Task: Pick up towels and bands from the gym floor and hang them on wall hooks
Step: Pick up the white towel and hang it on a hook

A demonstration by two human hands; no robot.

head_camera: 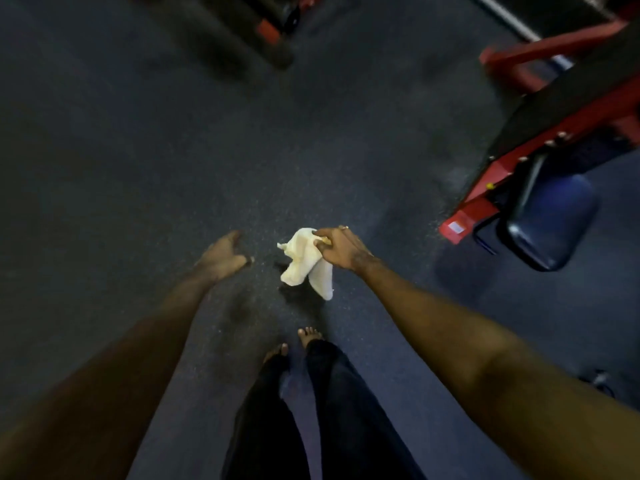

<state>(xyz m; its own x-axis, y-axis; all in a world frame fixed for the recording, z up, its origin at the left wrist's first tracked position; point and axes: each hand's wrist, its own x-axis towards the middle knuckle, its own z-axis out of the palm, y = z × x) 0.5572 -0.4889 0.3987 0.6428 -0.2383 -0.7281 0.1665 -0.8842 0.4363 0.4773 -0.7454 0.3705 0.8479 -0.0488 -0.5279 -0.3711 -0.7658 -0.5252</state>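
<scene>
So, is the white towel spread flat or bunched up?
Bunched: the right hand pinches the towel at its top, and crumpled folds hang below.

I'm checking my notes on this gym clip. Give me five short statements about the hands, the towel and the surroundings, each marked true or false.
1. The right hand grips a white towel. True.
2. The left hand holds a band. False: it holds nothing, and its fingers are loosely spread.
3. The towel lies spread flat on the floor. False: it hangs bunched from the right hand.
4. A red machine frame stands to the person's right. True.
5. The person wears shoes. False: the feet are bare.
</scene>
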